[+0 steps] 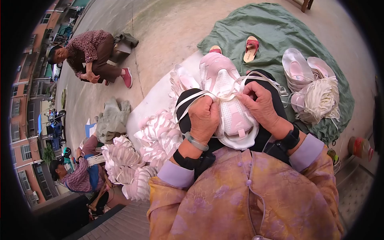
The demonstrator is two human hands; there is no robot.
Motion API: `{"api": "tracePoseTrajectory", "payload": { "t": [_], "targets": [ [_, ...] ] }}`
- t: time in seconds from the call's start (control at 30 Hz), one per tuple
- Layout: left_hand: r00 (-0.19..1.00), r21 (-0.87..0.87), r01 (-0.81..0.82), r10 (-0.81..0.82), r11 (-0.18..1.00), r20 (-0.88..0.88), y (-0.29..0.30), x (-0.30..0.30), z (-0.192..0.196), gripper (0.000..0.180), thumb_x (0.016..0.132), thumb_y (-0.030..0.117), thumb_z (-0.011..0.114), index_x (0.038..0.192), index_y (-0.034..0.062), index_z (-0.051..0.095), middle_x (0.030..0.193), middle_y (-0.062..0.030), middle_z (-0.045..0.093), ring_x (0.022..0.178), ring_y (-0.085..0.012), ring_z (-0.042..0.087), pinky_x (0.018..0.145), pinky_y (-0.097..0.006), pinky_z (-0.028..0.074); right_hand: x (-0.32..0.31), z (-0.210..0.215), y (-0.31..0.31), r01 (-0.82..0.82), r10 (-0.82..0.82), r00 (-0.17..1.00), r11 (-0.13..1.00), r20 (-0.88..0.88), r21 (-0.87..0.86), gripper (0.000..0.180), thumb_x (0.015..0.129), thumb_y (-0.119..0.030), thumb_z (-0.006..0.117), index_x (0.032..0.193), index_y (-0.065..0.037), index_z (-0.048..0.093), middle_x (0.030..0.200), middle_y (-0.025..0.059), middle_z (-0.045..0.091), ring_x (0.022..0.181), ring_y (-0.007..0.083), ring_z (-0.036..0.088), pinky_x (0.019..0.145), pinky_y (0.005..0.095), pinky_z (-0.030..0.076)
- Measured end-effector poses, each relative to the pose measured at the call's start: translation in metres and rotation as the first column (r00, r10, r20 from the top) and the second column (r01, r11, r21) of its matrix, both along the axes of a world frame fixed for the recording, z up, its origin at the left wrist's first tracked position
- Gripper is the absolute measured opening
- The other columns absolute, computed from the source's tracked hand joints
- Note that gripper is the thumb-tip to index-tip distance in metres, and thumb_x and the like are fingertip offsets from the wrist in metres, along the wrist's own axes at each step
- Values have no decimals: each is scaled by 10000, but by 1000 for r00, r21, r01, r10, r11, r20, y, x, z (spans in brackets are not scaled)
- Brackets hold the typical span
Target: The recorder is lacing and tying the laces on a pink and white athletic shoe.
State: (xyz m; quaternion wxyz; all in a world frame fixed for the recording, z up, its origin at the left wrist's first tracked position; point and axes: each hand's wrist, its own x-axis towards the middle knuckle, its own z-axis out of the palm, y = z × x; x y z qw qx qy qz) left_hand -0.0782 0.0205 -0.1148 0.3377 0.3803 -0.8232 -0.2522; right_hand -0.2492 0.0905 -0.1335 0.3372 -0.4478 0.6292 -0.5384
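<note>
Left hand (pixel 204 116): I see its fingers curled, pinching a flat white lace (pixel 196 96).
Right hand (pixel 260 103): thumb and fingers grip the same lace, near the left hand.
Shoe upper (pixel 235 122): pink and white, resting on the dark-clad lap, beneath the lace.
Green sheet (pixel 224 34): spread on the ground; I make out a red sandal (pixel 251 49) on it.
Lace bundle (pixel 322 98): pale, on the sheet to my right, just beside nested uppers (pixel 297 70).
Striped pile (pixel 160 138): pink and white pieces, left of the lap.
People: on my left, one sits low in a patterned top (pixel 90 44), another in a checked shirt (pixel 80 176).
</note>
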Motion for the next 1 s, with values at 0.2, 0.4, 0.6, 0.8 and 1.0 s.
{"api": "tracePoseTrajectory", "payload": {
  "t": [0.2,0.4,0.6,0.8,1.0],
  "targets": [
    [966,381,-205,124,902,227,0,6,21,288,744,208,716,790,4,518,627,-110,548,585,-258,570,531,-334,427,-10,15,4,-14,10,989,1000,-147,-27,159,767,-103,687,782,-18,554,666,22,530,554,89,473,509,250,411],
    [974,97,53,-73,994,214,15,12,34,623,674,258,750,1152,-28,472,910,-176,589,793,-319,598,679,-368,479,13,36,-5,-246,176,929,951,-327,-189,75,772,-66,576,836,-34,599,766,125,587,702,324,589,612,365,468],
    [962,146,15,-54,989,266,25,14,24,581,693,207,677,1189,-23,479,825,-137,590,636,-253,585,607,-339,478,43,27,5,-181,95,780,980,-618,-78,64,727,-125,591,780,-97,570,725,94,517,653,284,577,550,383,460],
    [976,95,23,-43,995,213,18,14,24,277,773,136,550,1006,-8,510,695,-184,554,646,-360,577,586,-411,459,45,20,-8,-170,67,815,977,-575,-126,51,759,-122,593,795,-87,587,733,93,528,657,291,585,545,382,463],
    [989,262,78,-109,962,105,10,20,7,316,786,117,504,1059,-39,541,774,-194,556,703,-349,571,654,-381,458,43,9,-12,-137,76,825,988,-560,-67,92,759,-140,613,845,-108,615,763,86,551,676,294,587,578,391,467]
  ]
}}
